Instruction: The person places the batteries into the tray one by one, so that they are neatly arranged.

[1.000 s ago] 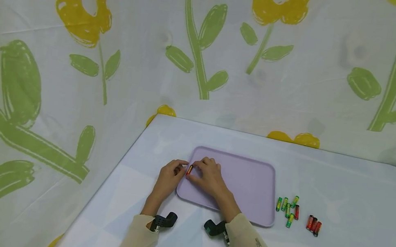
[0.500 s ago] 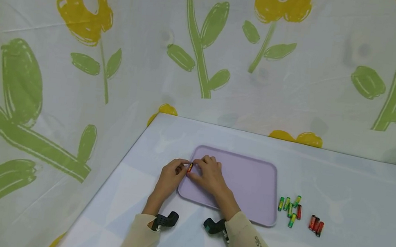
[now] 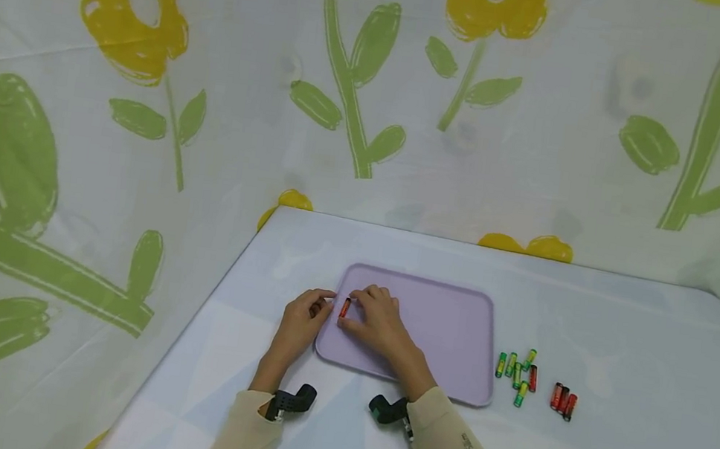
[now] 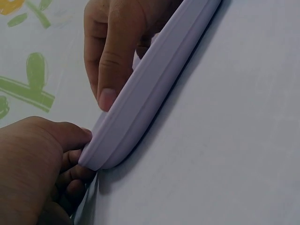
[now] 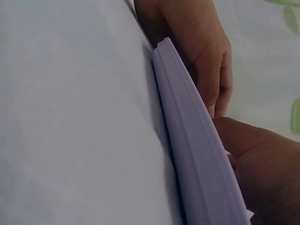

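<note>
A red battery (image 3: 345, 307) with a dark end lies lengthwise between the thumb and index fingertip of my right hand (image 3: 380, 322), over the left end of the lilac tray (image 3: 441, 332). My left hand (image 3: 300, 324) is just left of it, at the tray's left edge, its fingers loosely bent and no battery in them. In the left wrist view, the left thumb (image 4: 77, 135) is right at the tray's rim (image 4: 140, 89), while the right hand (image 4: 117, 42) reaches down inside. The tray wall hides the battery in both wrist views.
Right of the tray lie several green batteries (image 3: 501, 365) with one red battery (image 3: 533, 378) among them. Farther right is a small group of red batteries (image 3: 564, 400). A flower-patterned cloth (image 3: 543, 164) hangs behind the pale table (image 3: 641, 349).
The left fingers have drawn back slightly to the left, away from the red battery. The right hand stays around the battery. The whole head view has shifted a little.
</note>
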